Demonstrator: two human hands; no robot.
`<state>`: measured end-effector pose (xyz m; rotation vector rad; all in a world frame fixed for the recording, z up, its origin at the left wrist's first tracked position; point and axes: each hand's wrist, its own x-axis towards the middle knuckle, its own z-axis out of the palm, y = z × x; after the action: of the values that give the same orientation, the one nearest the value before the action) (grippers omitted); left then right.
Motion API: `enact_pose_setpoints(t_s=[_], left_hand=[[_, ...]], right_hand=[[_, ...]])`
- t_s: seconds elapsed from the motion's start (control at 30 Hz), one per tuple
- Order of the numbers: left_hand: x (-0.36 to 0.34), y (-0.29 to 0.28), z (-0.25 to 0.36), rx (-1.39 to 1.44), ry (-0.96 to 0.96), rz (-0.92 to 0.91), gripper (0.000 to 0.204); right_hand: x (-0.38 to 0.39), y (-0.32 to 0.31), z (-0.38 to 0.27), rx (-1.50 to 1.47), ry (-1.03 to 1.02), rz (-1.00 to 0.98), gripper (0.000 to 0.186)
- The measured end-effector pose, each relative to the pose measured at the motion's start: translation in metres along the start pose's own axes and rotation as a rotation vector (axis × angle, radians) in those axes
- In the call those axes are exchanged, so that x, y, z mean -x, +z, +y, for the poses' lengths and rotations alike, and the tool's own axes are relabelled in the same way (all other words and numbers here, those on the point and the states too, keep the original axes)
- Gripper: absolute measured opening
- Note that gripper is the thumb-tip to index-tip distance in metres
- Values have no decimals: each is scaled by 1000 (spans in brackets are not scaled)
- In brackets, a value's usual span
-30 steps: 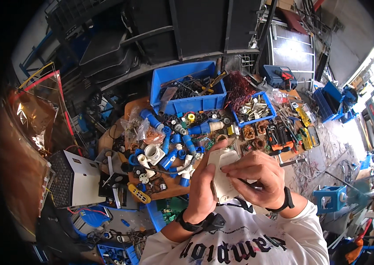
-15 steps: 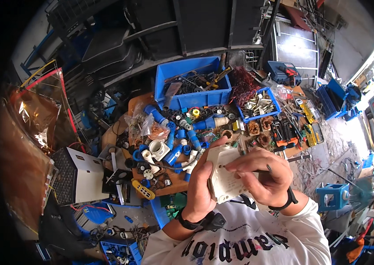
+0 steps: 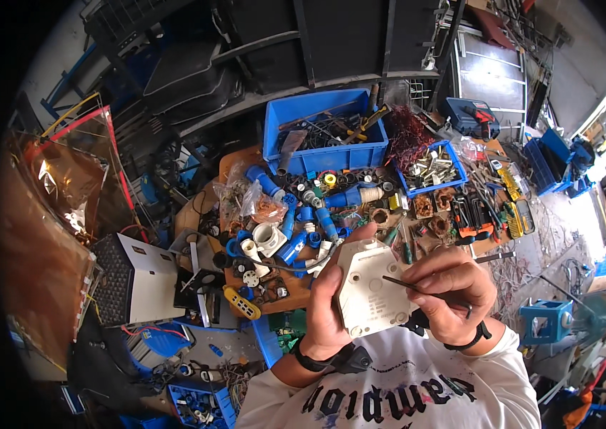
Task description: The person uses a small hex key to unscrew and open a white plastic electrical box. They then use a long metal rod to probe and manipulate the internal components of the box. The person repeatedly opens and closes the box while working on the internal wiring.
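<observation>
My left hand (image 3: 326, 307) grips a cream-white plastic housing (image 3: 371, 304) along its left edge, fingers and thumb closed round it. The housing's flat back faces up, with several round holes near its edges and faint moulded marks. My right hand (image 3: 457, 293) pinches a thin dark metal rod (image 3: 402, 282), perhaps a hex key; its tip points left over the housing's upper part, near a hole. Most of the rod's other end hides among my fingers. Both hands are held above the near edge of the cluttered workbench.
On the wooden workbench (image 3: 296, 300) lie blue and white plug connectors (image 3: 294, 247). Behind them stands a large blue bin (image 3: 331, 156) of tools, beside a small blue tray (image 3: 442, 181) of metal parts. Pliers (image 3: 471, 214) and a yellow bit case (image 3: 520, 218) lie right.
My right hand has drawn back to the right from the housing, so the dark rod now shows. The housing has turned and its back faces up more fully. The view has shifted slightly.
</observation>
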<state>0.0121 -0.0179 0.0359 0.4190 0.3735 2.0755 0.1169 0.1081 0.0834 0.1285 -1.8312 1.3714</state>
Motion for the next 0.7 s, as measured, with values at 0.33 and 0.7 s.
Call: enact_pose_setpoints(t_s=[0.33,0.7], left_hand=[[3,4,-5,-195,48,107,68],[3,4,-7,-249,116,61,68]], right_hand=[[-7,2,-5,169,-129,-150,23],[-5,7,-5,376,-260,-132,20]])
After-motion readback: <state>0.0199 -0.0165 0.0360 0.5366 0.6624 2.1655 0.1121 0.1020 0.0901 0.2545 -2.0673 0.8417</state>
